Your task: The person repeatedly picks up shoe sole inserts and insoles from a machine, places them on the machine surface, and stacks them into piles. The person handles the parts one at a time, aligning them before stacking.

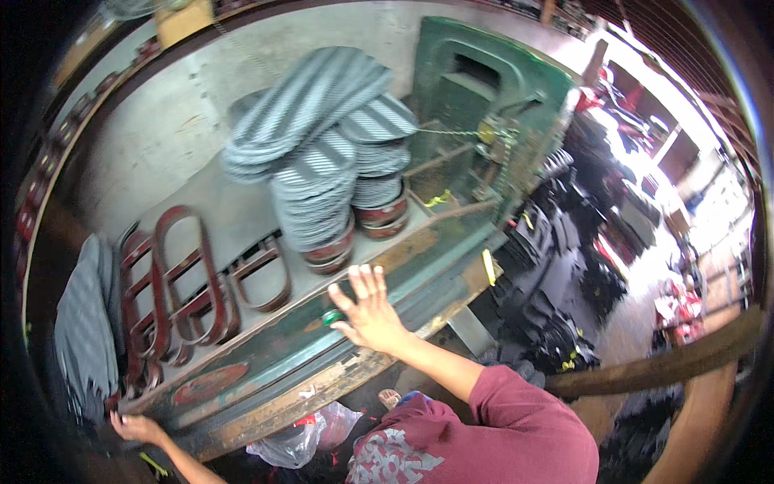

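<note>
My right hand spreads its fingers against the green front panel of a metal machine, its thumb close to a round green button. At the panel's left end, my left hand has its fingers bent near the corner; what they touch is unclear. Stacks of grey striped insole-shaped pieces stand on the ledge behind the panel, atop reddish metal bands. More long, loop-shaped cutting dies with crossbars lean together to their left. Grey striped sheet material hangs at the far left.
A green machine housing rises at the right end, with a cord running to it. Dark scrap covers the floor to the right. Below the machine lies a clear plastic bag. A wooden beam crosses at lower right.
</note>
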Action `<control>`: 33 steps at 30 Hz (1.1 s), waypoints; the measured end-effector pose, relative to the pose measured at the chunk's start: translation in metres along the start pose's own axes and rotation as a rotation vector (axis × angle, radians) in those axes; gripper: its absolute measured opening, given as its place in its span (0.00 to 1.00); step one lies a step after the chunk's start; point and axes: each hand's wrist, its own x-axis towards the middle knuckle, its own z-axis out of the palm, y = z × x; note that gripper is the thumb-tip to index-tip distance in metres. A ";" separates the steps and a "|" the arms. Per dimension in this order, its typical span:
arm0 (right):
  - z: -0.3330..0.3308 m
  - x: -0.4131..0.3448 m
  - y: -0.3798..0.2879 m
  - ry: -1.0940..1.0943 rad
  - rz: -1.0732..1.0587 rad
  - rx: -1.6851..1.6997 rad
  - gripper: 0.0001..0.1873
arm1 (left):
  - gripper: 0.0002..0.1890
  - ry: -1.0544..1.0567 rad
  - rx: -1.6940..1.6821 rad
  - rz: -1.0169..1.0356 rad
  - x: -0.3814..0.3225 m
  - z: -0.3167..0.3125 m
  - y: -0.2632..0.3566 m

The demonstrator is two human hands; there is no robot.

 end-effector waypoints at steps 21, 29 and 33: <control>0.049 -0.180 -0.108 -0.547 0.246 0.101 0.43 | 0.18 -0.817 -0.289 -0.406 -0.205 -0.211 0.216; 0.064 -0.165 -0.084 -0.509 0.168 0.140 0.29 | 0.29 -0.986 -0.316 -0.302 -0.179 -0.212 0.205; 0.069 -0.165 -0.086 -0.459 0.186 0.106 0.32 | 0.28 -1.079 -0.255 -0.409 -0.176 -0.203 0.203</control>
